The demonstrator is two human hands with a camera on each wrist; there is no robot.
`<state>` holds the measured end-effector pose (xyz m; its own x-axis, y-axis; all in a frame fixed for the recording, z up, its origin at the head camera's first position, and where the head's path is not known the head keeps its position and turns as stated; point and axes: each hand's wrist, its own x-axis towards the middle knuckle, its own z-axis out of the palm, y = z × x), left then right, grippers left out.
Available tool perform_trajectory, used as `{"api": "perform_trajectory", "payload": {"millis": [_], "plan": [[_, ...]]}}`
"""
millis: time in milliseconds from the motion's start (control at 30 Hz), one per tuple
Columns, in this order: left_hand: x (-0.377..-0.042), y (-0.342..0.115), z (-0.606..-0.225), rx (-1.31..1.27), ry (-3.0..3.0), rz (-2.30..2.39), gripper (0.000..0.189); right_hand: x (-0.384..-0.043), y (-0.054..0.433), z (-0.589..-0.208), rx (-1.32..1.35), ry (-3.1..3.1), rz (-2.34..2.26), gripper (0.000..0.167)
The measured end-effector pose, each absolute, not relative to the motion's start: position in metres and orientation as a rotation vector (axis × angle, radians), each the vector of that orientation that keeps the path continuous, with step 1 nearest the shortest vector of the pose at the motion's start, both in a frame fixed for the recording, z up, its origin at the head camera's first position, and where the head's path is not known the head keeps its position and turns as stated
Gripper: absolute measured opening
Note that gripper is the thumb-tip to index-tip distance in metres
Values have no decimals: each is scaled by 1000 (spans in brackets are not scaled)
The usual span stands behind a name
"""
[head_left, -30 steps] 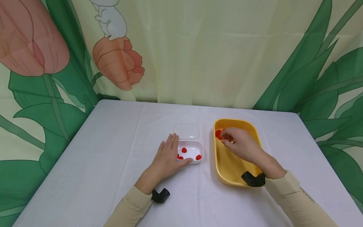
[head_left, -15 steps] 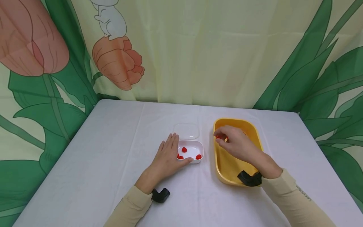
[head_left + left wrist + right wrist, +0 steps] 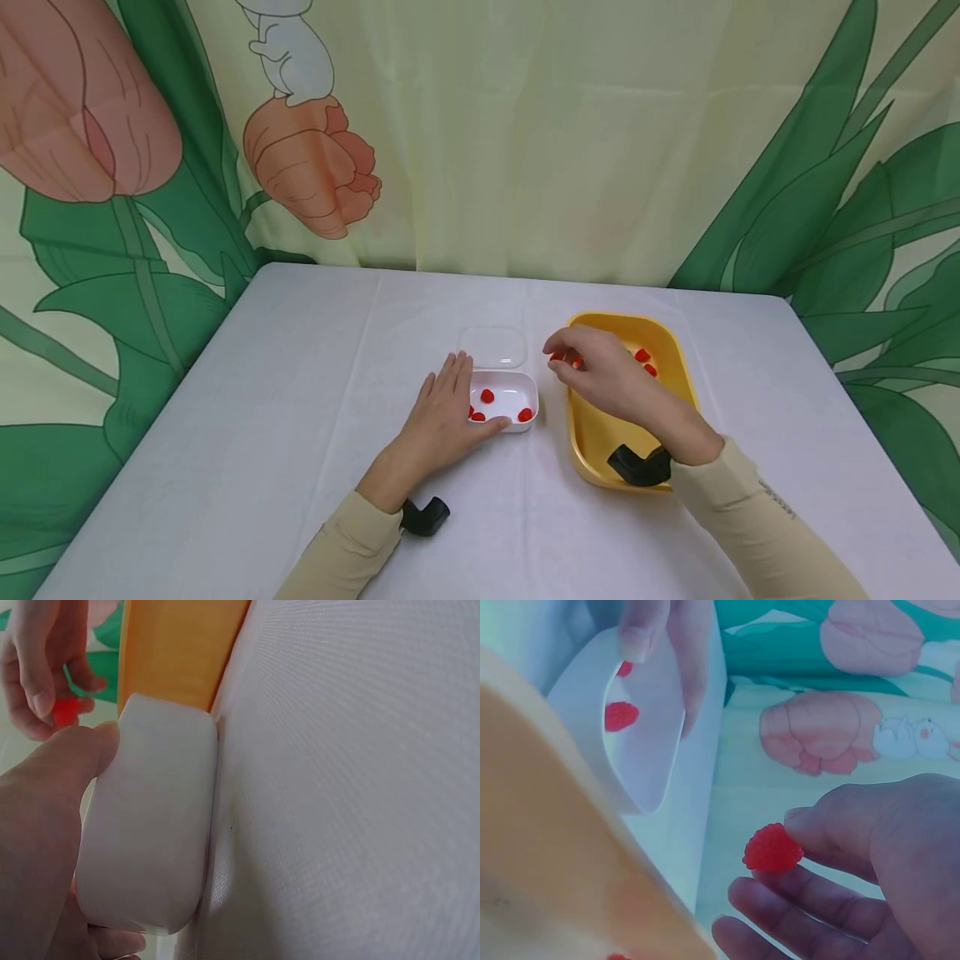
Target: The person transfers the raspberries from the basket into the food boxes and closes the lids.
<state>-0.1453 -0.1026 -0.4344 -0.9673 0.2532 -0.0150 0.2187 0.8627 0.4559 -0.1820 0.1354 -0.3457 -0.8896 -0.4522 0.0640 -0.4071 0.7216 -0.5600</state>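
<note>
Raspberry, red and bumpy, is pinched by the right hand; the straight-fingered left hand touches a white rounded-rectangular box midway between the worktop's side edges.

Right of the left hand fingers sits the box, raspberries inside — the lid beyond. Between the right hand fingers, one raspberry; to their right, the tray — more raspberries inside.

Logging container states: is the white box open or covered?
Open: the clear lid lies beyond the white box, and red berries show inside.
</note>
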Motion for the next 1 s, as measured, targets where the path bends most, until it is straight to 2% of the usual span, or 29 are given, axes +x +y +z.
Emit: {"api": "perform_trajectory", "payload": {"millis": [1000], "plan": [[-146, -103, -435, 389, 2953, 693, 105, -176, 100, -357, -874, 2731, -883, 21]]}}
